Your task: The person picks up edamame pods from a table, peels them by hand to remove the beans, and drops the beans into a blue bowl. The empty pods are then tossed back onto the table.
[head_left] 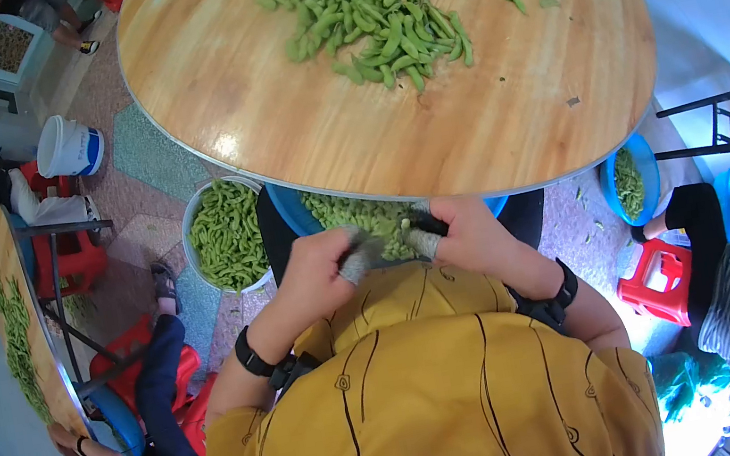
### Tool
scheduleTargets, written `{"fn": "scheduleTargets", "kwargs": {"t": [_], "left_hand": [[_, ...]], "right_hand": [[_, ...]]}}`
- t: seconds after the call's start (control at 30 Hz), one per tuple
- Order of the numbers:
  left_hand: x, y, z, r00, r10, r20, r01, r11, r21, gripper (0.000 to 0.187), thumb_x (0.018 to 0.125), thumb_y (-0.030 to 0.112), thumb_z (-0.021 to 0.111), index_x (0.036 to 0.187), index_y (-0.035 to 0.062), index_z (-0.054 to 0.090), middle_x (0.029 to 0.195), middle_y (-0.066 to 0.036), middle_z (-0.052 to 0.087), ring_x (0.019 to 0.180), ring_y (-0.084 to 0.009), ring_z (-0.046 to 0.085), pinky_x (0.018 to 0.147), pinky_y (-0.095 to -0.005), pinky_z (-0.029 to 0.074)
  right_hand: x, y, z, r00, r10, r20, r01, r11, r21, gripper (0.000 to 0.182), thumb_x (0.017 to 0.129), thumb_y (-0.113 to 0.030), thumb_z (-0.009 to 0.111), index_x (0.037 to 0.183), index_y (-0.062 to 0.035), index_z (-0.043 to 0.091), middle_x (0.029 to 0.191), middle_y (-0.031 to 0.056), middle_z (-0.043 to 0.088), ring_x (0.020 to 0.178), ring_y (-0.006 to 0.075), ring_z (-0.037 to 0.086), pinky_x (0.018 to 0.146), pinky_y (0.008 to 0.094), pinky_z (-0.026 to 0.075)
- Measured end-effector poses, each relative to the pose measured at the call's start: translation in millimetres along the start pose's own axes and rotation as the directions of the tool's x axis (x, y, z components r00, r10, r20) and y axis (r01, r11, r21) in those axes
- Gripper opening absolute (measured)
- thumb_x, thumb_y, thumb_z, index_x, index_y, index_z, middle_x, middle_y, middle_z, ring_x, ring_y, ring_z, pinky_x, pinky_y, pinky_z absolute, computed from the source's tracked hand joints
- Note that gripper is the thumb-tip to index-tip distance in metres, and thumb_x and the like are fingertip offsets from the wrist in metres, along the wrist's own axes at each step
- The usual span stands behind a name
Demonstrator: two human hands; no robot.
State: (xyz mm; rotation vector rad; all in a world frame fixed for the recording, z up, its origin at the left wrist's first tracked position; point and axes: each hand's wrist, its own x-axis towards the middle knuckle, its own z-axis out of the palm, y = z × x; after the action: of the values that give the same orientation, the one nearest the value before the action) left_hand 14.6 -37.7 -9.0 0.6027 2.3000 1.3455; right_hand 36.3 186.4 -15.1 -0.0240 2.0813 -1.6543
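My left hand [324, 271] is over the near side of a blue basin [290, 209] in front of my lap. Grey coverings wrap some of its fingers, and motion smears the fingertips, hiding what they may hold. Across from it, my right hand [471, 235] is closed, with grey and black coverings on its fingers. At its fingertips is a small pale green piece that looks like a soybean pod [406, 223]. Below both hands, shelled green beans [363, 212] lie in the basin. A heap of soybean pods [390, 23] is spread on the round wooden table [268, 100] ahead.
A white-rimmed tub of pods [229, 235] stands on the floor to my left. People sit at side tables with red stools [658, 282] around them. A white bucket [68, 146] is at far left, and another blue basin [632, 184] is at right.
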Motion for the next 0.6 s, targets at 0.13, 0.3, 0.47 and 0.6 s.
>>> {"fn": "scheduleTargets", "kwargs": {"t": [0.13,0.3,0.47,0.6], "left_hand": [[-25.9,-35.7,-30.0,0.955,-0.054,-0.292,0.165,0.914,0.370,0.015,0.079,0.017,0.066,0.082,0.0028,0.061,0.074,-0.018,0.061,0.067,-0.0371,0.061,0.058,-0.0409,0.048],[-57.5,-92.0,-70.1,0.795,-0.310,-0.522,0.603,0.504,0.619,0.022,0.079,0.023,0.068,0.078,0.0026,0.059,0.073,-0.020,0.060,0.069,-0.0387,0.061,0.059,-0.0452,0.047],[-27.8,-51.0,-61.1,0.838,-0.098,-0.536,0.412,0.758,0.505,0.018,0.082,0.019,0.066,0.080,0.0021,0.060,0.074,-0.019,0.060,0.070,-0.0373,0.061,0.059,-0.0434,0.048],[14.1,-0.5,-28.1,0.903,0.123,-0.411,0.044,0.927,0.373,0.014,0.083,0.016,0.064,0.086,0.0026,0.063,0.076,-0.018,0.061,0.070,-0.0352,0.061,0.061,-0.0387,0.049]], "right_hand": [[-6.9,1.5,-13.8,0.975,-0.219,0.029,0.190,0.767,-0.612,0.026,0.078,-0.023,0.064,0.093,-0.0021,0.062,0.076,0.0203,0.059,0.079,0.0401,0.059,0.069,0.0450,0.048],[18.6,-17.5,-59.8,0.841,-0.394,-0.371,0.100,0.787,-0.609,0.022,0.081,-0.021,0.062,0.095,-0.0031,0.062,0.081,0.0189,0.061,0.080,0.0387,0.060,0.070,0.0451,0.048],[82.0,-30.2,-122.5,0.709,-0.463,-0.531,-0.101,0.679,-0.727,0.026,0.081,-0.020,0.063,0.098,-0.0017,0.059,0.085,0.0207,0.062,0.084,0.0386,0.060,0.074,0.0444,0.049],[83.5,-28.7,-116.9,0.737,-0.360,-0.572,-0.242,0.650,-0.721,0.027,0.079,-0.016,0.063,0.102,-0.0024,0.058,0.091,0.0199,0.062,0.084,0.0379,0.061,0.074,0.0441,0.049]]}}
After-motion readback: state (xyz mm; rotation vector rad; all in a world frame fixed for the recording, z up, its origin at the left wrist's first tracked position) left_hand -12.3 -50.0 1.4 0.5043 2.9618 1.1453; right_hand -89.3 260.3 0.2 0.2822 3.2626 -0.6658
